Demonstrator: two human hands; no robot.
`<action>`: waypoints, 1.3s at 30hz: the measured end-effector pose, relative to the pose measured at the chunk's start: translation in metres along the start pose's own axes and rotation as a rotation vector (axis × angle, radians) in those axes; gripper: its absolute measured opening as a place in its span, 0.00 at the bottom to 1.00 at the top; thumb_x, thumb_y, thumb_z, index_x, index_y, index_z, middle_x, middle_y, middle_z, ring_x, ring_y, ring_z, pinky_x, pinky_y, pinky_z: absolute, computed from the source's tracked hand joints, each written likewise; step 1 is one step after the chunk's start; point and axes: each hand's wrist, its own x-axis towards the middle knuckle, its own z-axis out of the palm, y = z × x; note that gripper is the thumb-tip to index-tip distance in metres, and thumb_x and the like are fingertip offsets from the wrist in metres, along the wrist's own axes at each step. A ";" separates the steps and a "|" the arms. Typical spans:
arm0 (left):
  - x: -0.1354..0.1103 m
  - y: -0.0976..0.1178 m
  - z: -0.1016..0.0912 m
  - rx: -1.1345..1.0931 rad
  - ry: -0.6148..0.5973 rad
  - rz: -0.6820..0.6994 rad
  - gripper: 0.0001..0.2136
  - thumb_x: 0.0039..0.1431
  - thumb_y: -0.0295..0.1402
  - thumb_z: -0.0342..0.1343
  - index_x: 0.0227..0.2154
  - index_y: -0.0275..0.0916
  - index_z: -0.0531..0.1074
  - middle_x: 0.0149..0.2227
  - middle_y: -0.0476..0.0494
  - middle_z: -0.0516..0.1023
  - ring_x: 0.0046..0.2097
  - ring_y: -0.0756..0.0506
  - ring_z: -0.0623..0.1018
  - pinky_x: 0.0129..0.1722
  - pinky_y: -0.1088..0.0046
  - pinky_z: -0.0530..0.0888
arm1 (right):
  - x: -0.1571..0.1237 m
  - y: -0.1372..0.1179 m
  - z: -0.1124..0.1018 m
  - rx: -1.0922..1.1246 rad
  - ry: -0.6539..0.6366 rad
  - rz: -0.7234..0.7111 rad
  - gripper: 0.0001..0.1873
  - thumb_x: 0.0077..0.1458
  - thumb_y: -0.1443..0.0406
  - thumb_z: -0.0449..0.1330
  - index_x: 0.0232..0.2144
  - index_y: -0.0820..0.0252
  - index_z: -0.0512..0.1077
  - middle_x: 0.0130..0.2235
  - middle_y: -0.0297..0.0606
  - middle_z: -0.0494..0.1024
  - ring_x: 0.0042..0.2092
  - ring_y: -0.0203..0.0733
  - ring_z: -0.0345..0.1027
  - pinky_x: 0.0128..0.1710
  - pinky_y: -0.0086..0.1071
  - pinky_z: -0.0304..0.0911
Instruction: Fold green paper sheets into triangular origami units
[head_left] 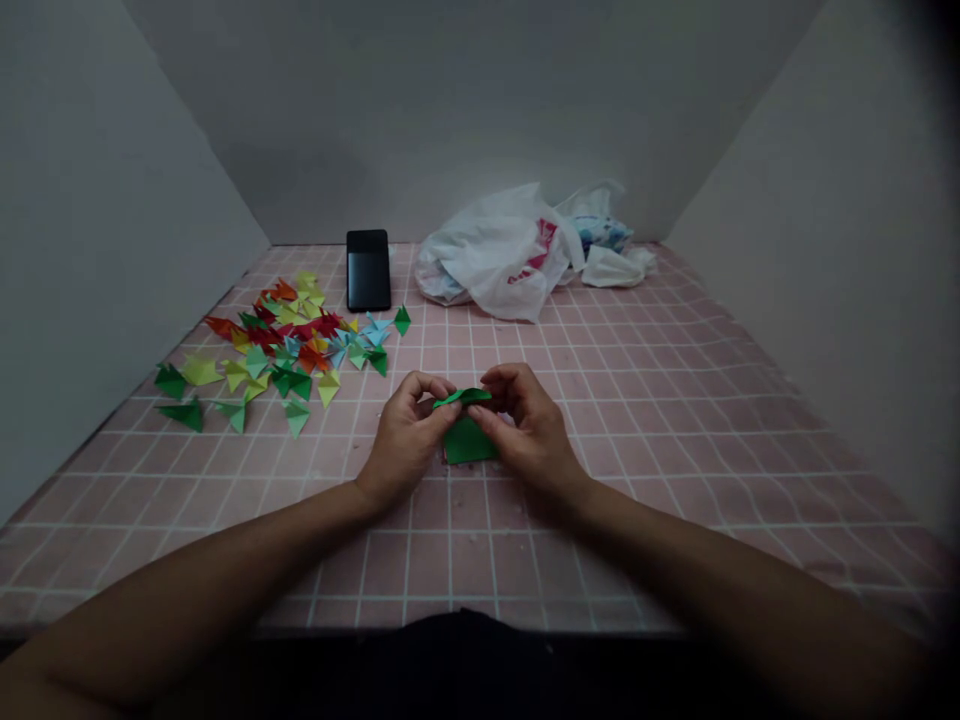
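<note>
My left hand (pixel 405 430) and my right hand (pixel 529 425) are close together over the near middle of the table. Between their thumbs and fingers they pinch a small green folded paper (pixel 466 396) with a raised, curled upper edge. Right below it shows a flat square of green paper (pixel 469 442); whether it belongs to the same sheet or lies under it, I cannot tell. A dark reddish edge peeks out at its lower left corner. The fingertips behind the paper are partly hidden.
Several small folded paper pieces (pixel 289 378) in green, yellow, red, orange and blue lie at the left. A black phone (pixel 368 270) is behind them. At the back are a white plastic bag (pixel 487 250), a blue-patterned packet (pixel 604 234) and crumpled white tissue (pixel 616 267). Grey walls enclose three sides.
</note>
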 end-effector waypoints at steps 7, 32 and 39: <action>-0.002 0.001 0.002 0.066 -0.045 0.007 0.12 0.51 0.32 0.65 0.29 0.40 0.65 0.37 0.50 0.71 0.38 0.50 0.74 0.37 0.74 0.72 | 0.002 -0.001 -0.002 -0.024 -0.016 0.064 0.05 0.55 0.68 0.60 0.36 0.55 0.68 0.34 0.33 0.73 0.36 0.38 0.69 0.35 0.34 0.62; -0.001 0.004 0.002 -0.123 -0.096 -0.314 0.07 0.54 0.33 0.64 0.35 0.38 0.75 0.34 0.48 0.76 0.35 0.49 0.76 0.37 0.72 0.74 | 0.012 -0.009 -0.014 -0.205 -0.127 -0.072 0.03 0.55 0.69 0.56 0.31 0.57 0.68 0.32 0.34 0.71 0.34 0.38 0.65 0.34 0.34 0.60; -0.001 0.002 -0.001 -0.040 -0.114 -0.312 0.11 0.54 0.38 0.65 0.36 0.38 0.75 0.31 0.49 0.74 0.32 0.50 0.73 0.31 0.74 0.69 | 0.011 -0.011 -0.014 -0.205 -0.140 -0.034 0.03 0.53 0.69 0.57 0.29 0.57 0.65 0.29 0.32 0.69 0.32 0.37 0.62 0.30 0.32 0.56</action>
